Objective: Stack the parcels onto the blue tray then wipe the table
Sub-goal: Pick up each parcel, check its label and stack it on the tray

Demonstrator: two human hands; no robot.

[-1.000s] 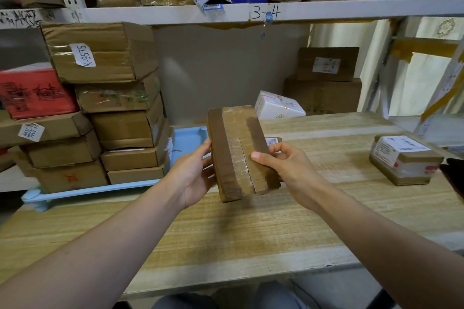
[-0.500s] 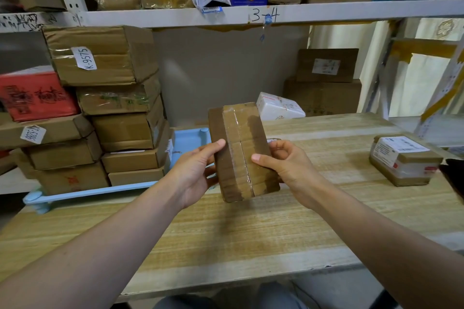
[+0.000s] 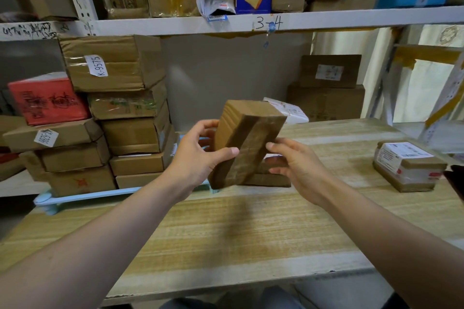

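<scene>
- Left hand [image 3: 200, 155]: curled round the left side of a brown parcel [image 3: 244, 143], thumb across its front face, fingers behind its far edge; it carries the parcel clear of the table [image 3: 251, 233].
- Right hand [image 3: 296, 165]: loosely open, fingers slightly bent; fingertips meet the parcel's right edge, with no clear grasp.
- Parcel: taped, tilted with its top leaning right, held above the table's far middle, just right of the tray [image 3: 82, 197].
- Tray: pale blue, at the table's far left; it bears two columns of brown boxes [image 3: 135, 130], the top one labelled K-9575.
- Flat parcel [image 3: 270, 178]: lies on the table directly behind the held one, mostly hidden by it and the right hand.
- Labelled parcel [image 3: 408, 167]: on the table at far right, well apart from the hands.
- White parcel [image 3: 288, 110]: at the table's back edge, partly hidden behind the held parcel.
- Shelf [image 3: 251, 22]: overhead, marked 3-4, loaded with boxes and bags.
</scene>
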